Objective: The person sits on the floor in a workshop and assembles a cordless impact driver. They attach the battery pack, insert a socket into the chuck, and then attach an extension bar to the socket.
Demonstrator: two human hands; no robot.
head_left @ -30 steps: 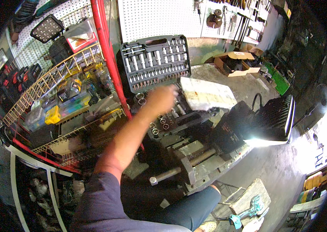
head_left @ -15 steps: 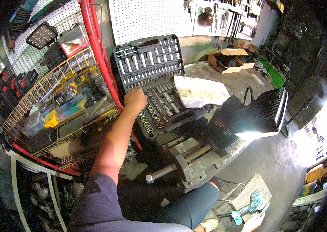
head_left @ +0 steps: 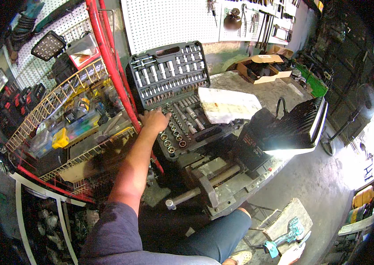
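Note:
An open black socket set case [head_left: 187, 149] lies on the bench, its lid leaning up, both halves filled with shiny sockets and bits. My left hand [head_left: 154, 120] is over the left side of the case's lower half, fingers apart; no held thing shows in it. Low on the right, my right hand [head_left: 292, 255] is partly washed out by light and closed round a slim grey object [head_left: 305, 238] whose kind I cannot make out. Close beside that hand, a teal cordless power tool [head_left: 294, 229] rests by a worn board-topped stool [head_left: 301, 211].
Right of the case lie a stained white slab [head_left: 229, 105] and a lit work lamp [head_left: 299, 128]. A bench vise [head_left: 209, 185] juts toward me. At left stands a red-framed rack [head_left: 116, 66] with wire baskets. A cardboard box [head_left: 257, 76] sits farther back.
My left hand has shifted slightly down, and its fingers have spread from a more closed shape. The right hand has barely moved.

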